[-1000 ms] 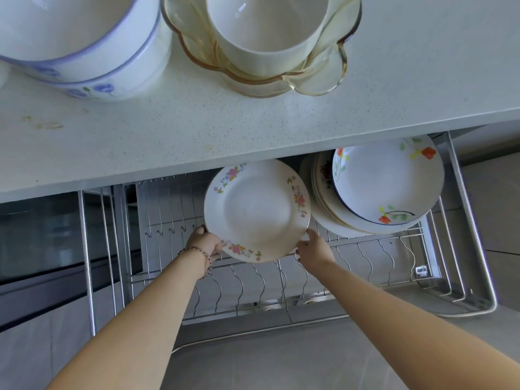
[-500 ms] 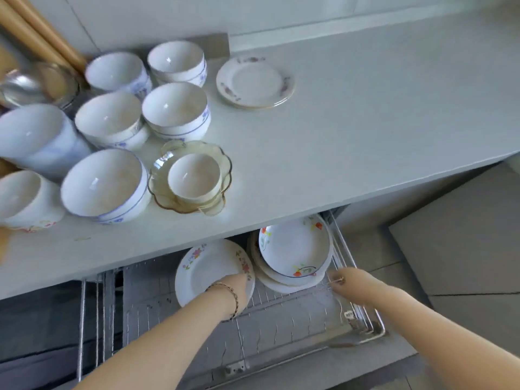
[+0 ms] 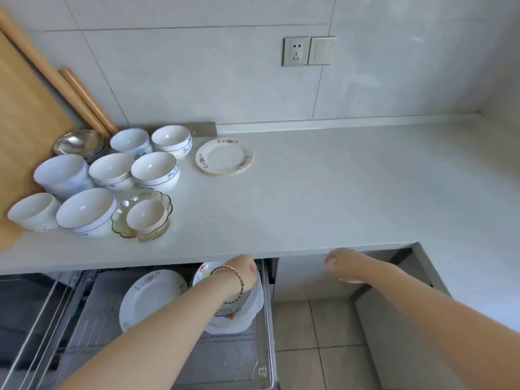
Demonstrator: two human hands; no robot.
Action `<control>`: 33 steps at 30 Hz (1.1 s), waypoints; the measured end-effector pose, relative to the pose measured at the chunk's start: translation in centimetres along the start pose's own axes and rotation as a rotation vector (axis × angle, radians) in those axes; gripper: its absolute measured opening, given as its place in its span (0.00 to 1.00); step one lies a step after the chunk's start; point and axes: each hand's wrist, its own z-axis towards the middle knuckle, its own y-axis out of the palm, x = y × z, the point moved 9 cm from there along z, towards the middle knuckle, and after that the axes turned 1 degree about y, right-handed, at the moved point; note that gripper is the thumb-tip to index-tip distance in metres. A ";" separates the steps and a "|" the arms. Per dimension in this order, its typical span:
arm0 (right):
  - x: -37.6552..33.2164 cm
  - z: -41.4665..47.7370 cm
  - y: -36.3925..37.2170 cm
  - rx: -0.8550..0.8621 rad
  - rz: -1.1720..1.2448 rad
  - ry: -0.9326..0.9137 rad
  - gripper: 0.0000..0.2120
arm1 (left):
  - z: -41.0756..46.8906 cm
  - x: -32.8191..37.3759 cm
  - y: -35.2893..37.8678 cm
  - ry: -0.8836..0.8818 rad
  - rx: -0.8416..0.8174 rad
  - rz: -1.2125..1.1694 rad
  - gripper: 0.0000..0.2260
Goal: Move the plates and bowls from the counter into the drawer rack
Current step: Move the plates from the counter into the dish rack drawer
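Floral plate (image 3: 152, 296) now stands released in the drawer rack (image 3: 225, 358). Right hand (image 3: 336, 263) lifts clear, grip slack, empty. Left hand (image 3: 242, 273): grip unreadable (fingers hidden). Plates (image 3: 225, 156) and bowls (image 3: 154, 170) remain on the tabletop (image 3: 323, 192).

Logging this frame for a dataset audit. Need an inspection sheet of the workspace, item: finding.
Surface: pale counter, with the drawer rack pulled out below it.
Job's things: stack of floral plates and a cluster of white bowls on the counter; in the rack, one racked plate on edge and a racked plate stack to its right.
Clutter: amber glass dish holding a small bowl; steel bowl; wooden board and rolling pins leaning on the wall.
Grippers: left hand over the racked plate stack, grip hidden; right hand in the air, loosely curled, holding nothing.
Cables: nothing seen.
Surroundings: socket, switch, tiled floor.
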 end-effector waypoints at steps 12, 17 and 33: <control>-7.8 2.3 -8.8 0.090 -0.111 -0.190 0.19 | -1.9 -4.2 -8.8 -0.192 0.210 -0.299 0.11; -10.3 4.3 -12.1 0.149 -0.103 -0.200 0.18 | 0.6 -5.7 -12.4 -0.208 0.283 -0.366 0.16; -17.1 34.9 -18.3 0.114 0.147 -0.214 0.20 | 23.6 -11.1 -16.1 -0.493 0.417 -0.939 0.19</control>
